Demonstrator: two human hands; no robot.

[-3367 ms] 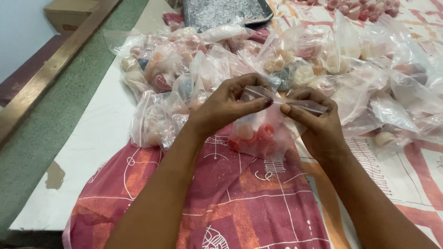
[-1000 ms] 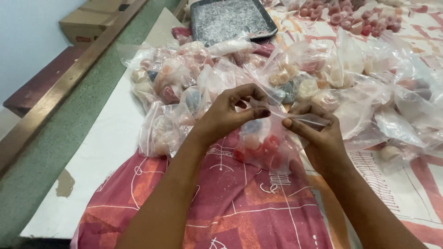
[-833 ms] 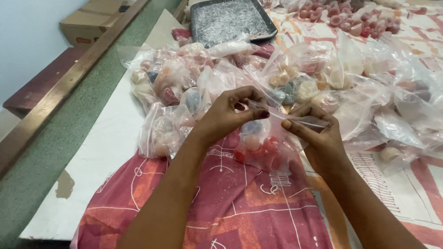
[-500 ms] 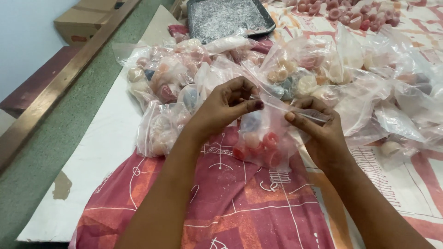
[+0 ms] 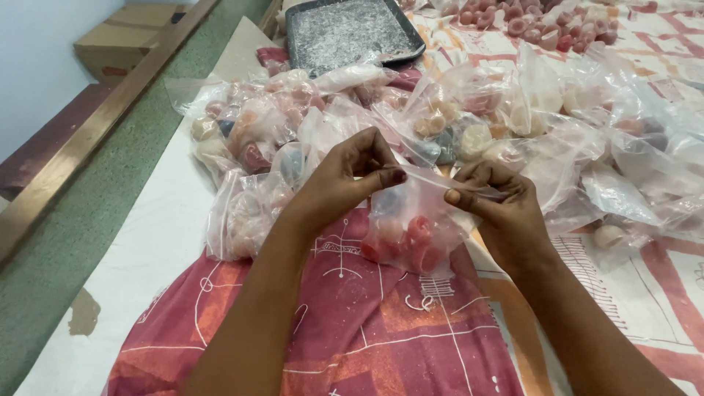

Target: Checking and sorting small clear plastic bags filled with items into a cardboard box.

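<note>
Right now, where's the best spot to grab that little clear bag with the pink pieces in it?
Probably the flat top strip of the clear bag, pinched at both ends from above, as the left hand and right hand do. The pink pieces sag to the bottom, leaving the top edge thin and stretched level.

The clear plastic bag (image 5: 414, 227) hangs between the left hand (image 5: 345, 180) and the right hand (image 5: 499, 209), its top edge stretched flat and pinched by both. Inside, at the bottom, lie small round red and pink pieces (image 5: 411, 242), below the fingers. The bag's lower part rests on the red patterned cloth (image 5: 352, 330).
</note>
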